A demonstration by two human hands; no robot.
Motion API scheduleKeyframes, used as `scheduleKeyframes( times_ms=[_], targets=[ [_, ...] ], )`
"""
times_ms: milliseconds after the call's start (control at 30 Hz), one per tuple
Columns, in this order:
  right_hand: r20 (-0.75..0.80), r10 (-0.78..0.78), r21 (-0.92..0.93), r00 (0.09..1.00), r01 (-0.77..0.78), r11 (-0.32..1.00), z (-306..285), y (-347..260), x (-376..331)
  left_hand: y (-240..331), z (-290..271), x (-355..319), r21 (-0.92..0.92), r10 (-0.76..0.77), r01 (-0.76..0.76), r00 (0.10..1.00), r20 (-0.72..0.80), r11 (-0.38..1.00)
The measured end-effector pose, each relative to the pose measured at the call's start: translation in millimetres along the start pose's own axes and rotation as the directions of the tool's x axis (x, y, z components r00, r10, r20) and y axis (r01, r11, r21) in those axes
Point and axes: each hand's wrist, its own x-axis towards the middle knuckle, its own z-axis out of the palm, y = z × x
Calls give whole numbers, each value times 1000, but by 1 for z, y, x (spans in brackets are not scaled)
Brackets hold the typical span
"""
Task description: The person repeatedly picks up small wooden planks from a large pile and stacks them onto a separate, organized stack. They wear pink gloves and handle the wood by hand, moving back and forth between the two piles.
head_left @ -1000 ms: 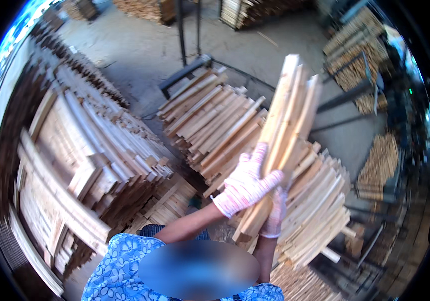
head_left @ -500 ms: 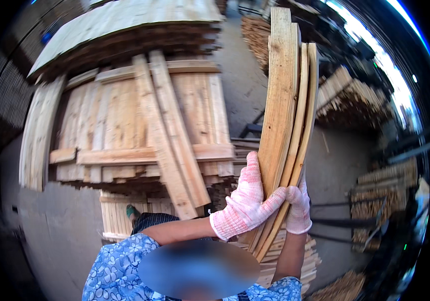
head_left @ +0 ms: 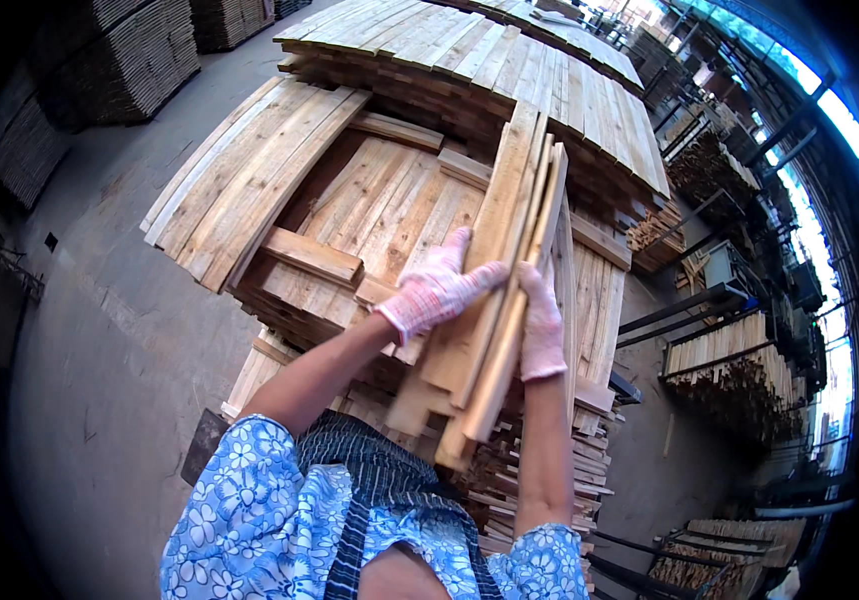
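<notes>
Between my two gloved hands I hold a bundle of wooden boards (head_left: 507, 190), tilted with its far end leaning right. My left hand (head_left: 446, 288), in a pink-and-white knit glove, is closed on the bundle's left side, thumb across the top. On the opposite side my right hand (head_left: 541, 325) grips the outer boards, its fingers partly hidden. The bundle's near ends are blurred by motion. Below lies a stack of planks (head_left: 374, 180) with short crosspieces (head_left: 311, 255) on top. Several boards (head_left: 259, 165) lie side by side on the stack's left part.
Behind stands a higher plank stack (head_left: 509, 60). More timber piles are at the right (head_left: 719, 365) and far left (head_left: 139, 60). Dark metal bars (head_left: 679, 310) stick out on the right. Grey concrete floor (head_left: 119, 350) runs along the left.
The view has turned, and the board bundle now hangs over the plank stack instead of to its right. Both hands still grip the bundle.
</notes>
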Motion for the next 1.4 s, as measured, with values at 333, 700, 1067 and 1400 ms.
scheduleKeyframes(
  times_ms=[333, 700, 1067, 1400],
  targets=[
    [-220, -270, -934, 937, -123, 336, 21, 51, 62, -42, -55, 83, 233, -4, -18, 995, 97, 972],
    [-219, -303, -960, 927, -149, 239, 11, 30, 33, -5, -142, 58, 62, -100, 91, 981, 165, 994],
    [-239, -348, -910, 906, -334, -245, 114, 36, 53, -68, -24, 108, 186, -21, 26, 999, -27, 982],
    [-325, -150, -937, 934, -340, -87, 102, 3, 53, -26, -79, 89, -24, -109, 110, 993, 52, 994]
  ],
)
